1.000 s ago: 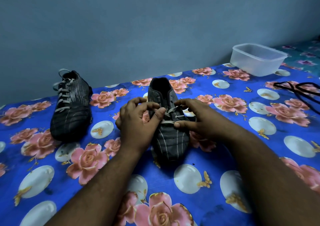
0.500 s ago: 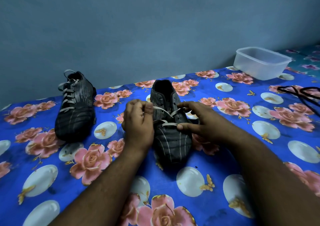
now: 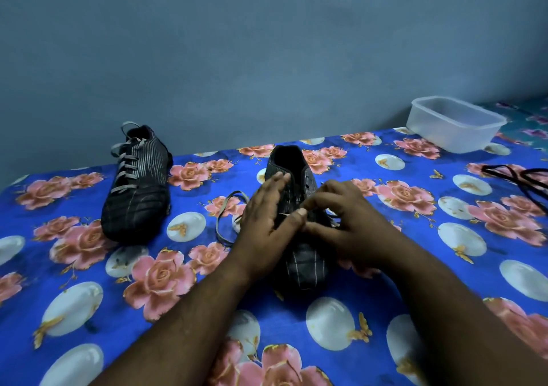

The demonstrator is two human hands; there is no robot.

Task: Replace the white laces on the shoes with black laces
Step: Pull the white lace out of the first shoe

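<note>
Head view, left hand (image 3: 264, 216) and right hand (image 3: 344, 219) on near shoe (image 3: 299, 255), white lace (image 3: 228, 216) trailing left

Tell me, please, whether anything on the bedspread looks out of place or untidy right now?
Only a loose white lace trailing in a loop off the near shoe onto the bedspread, left of the left hand. That fits unlacing. Otherwise nothing stands out.

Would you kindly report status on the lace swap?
Left hand open on near shoe; right hand pinching white lace. Black laces untouched, far right.
</note>
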